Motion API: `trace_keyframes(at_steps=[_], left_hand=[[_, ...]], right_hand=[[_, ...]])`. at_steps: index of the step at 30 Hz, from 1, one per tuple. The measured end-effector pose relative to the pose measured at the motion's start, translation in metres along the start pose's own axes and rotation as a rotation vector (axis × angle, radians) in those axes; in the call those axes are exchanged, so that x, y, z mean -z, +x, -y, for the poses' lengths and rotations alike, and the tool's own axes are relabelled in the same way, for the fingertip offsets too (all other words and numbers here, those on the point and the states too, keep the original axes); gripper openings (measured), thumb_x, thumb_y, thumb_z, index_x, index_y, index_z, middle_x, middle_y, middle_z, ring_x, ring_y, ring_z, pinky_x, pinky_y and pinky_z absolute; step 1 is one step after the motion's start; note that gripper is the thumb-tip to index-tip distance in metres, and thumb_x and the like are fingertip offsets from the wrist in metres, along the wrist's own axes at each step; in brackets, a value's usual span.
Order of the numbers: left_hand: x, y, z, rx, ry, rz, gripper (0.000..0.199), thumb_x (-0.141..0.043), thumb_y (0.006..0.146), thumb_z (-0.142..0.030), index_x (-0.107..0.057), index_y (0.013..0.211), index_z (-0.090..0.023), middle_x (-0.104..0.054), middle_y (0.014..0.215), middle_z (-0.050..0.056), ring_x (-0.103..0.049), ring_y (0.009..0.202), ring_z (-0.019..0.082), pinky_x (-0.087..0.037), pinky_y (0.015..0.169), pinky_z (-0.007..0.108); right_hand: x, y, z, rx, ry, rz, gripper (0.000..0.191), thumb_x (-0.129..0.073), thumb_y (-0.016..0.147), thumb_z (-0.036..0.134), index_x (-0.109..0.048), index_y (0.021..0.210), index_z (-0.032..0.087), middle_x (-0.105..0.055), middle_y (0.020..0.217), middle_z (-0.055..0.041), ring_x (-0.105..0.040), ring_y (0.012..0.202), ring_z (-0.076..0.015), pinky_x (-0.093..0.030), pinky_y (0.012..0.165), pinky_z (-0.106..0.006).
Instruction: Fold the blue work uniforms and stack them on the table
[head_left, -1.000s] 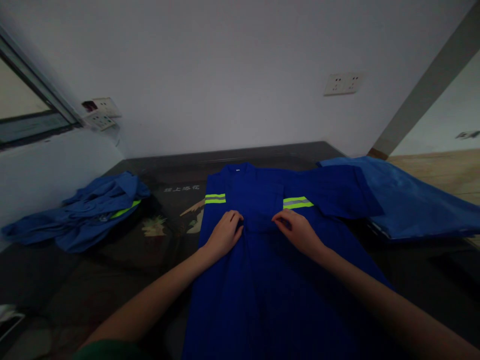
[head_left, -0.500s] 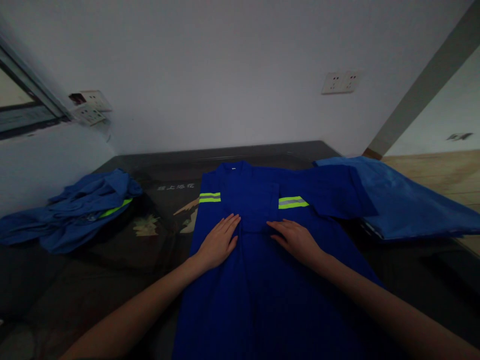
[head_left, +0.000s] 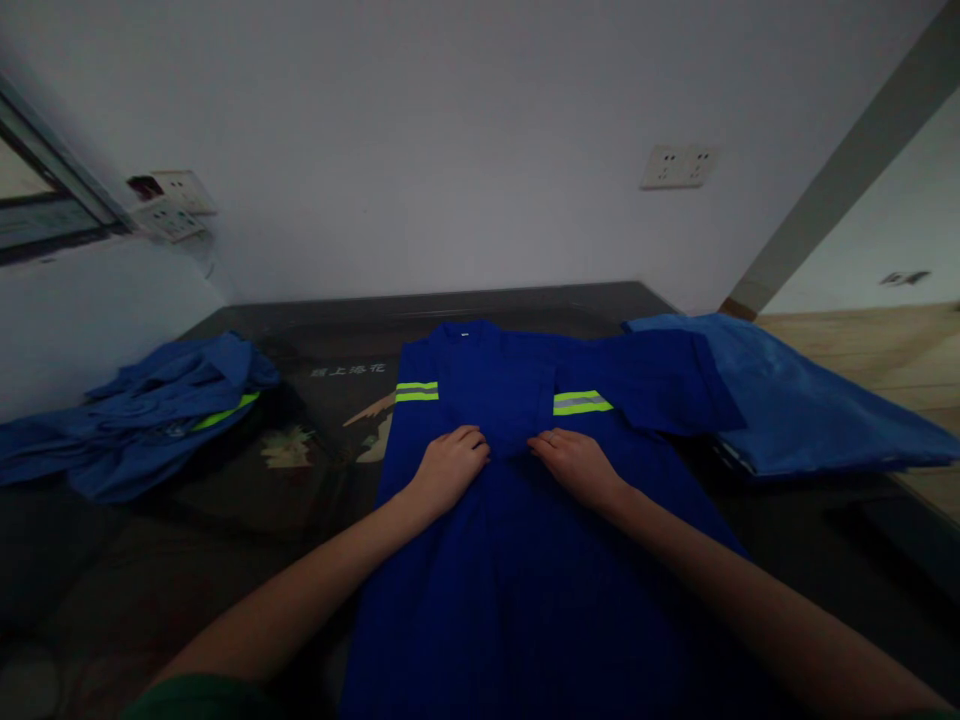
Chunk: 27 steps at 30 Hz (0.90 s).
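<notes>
A deep blue work garment [head_left: 450, 600] with yellow-green and grey reflective bands lies spread on the dark table, collar toward the wall. One sleeve [head_left: 499, 400] is folded down over its chest, while the other sticks out to the right. My left hand [head_left: 452, 468] is closed at the left corner of the folded sleeve's end, fingers curled into the cloth. At the right corner of that same end, my right hand [head_left: 576, 464] pinches the fabric between thumb and fingers. The garment's lower end runs out of view.
A crumpled blue garment [head_left: 172, 400] with a bright band lies on the table's left. Folded lighter blue cloth [head_left: 795, 400] rests at the right edge, partly under the outstretched sleeve. The wall behind the dark table [head_left: 330, 335] carries sockets [head_left: 679, 167].
Both hands have gone from lying flat with fingers stretched out to curled fingers gripping the end of the folded sleeve. The garment lies about the same; the view has shifted slightly.
</notes>
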<state>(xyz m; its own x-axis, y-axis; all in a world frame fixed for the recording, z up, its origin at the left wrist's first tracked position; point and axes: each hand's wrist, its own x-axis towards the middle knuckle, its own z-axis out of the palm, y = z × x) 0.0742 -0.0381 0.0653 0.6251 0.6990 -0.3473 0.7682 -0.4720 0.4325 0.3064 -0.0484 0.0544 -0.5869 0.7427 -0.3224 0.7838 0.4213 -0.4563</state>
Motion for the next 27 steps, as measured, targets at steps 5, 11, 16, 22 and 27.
trace_keyframes(at_steps=[5,11,16,22,27], left_hand=[[0.004,0.002,-0.003,0.028,0.091,0.040,0.013,-0.046,0.092,-0.016,-0.059,0.091,-0.016,-0.062,0.103,0.010,-0.057,0.102,0.023,-0.053,0.075,0.031],[0.015,0.005,0.000,0.042,0.027,0.067,0.008,-0.048,0.091,-0.016,-0.057,0.090,-0.018,-0.059,0.096,0.008,-0.054,0.096,0.022,-0.051,0.067,0.026],[0.015,0.004,0.003,0.005,0.012,0.115,0.013,-0.050,0.089,-0.012,-0.059,0.095,-0.018,-0.059,0.101,0.007,-0.051,0.104,0.022,-0.051,0.072,0.028],[0.011,0.001,0.004,0.099,-0.058,0.057,0.006,-0.056,0.088,-0.019,-0.059,0.093,-0.021,-0.060,0.098,0.004,-0.052,0.102,0.022,-0.051,0.075,0.030],[0.015,0.000,0.015,0.045,-0.310,-0.098,0.024,-0.053,0.091,-0.025,-0.057,0.115,-0.023,-0.054,0.120,0.005,-0.052,0.112,0.019,-0.046,0.097,0.036]], right_hand=[[0.000,-0.002,-0.001,0.030,-0.023,0.026,0.030,-0.046,0.093,0.011,-0.063,0.116,0.014,-0.070,0.103,-0.0114,-0.064,0.093,-0.0217,-0.048,0.083,-0.032],[0.006,-0.002,0.004,0.057,-0.091,0.074,0.021,-0.048,0.092,0.011,-0.066,0.101,0.014,-0.069,0.094,-0.0105,-0.063,0.085,-0.0212,-0.047,0.076,-0.030],[0.004,0.001,0.008,0.068,-0.165,0.024,0.017,-0.049,0.091,0.012,-0.065,0.095,0.014,-0.066,0.092,-0.0104,-0.060,0.084,-0.0214,-0.047,0.071,-0.029],[-0.005,-0.005,0.007,0.118,-0.226,-0.012,0.021,-0.050,0.090,0.010,-0.066,0.104,0.013,-0.067,0.101,-0.0115,-0.060,0.090,-0.0219,-0.050,0.077,-0.032],[-0.004,-0.010,0.018,0.112,-0.220,-0.110,0.029,-0.054,0.091,0.018,-0.063,0.118,0.009,-0.063,0.118,-0.0157,-0.058,0.106,-0.0260,-0.049,0.089,-0.038]])
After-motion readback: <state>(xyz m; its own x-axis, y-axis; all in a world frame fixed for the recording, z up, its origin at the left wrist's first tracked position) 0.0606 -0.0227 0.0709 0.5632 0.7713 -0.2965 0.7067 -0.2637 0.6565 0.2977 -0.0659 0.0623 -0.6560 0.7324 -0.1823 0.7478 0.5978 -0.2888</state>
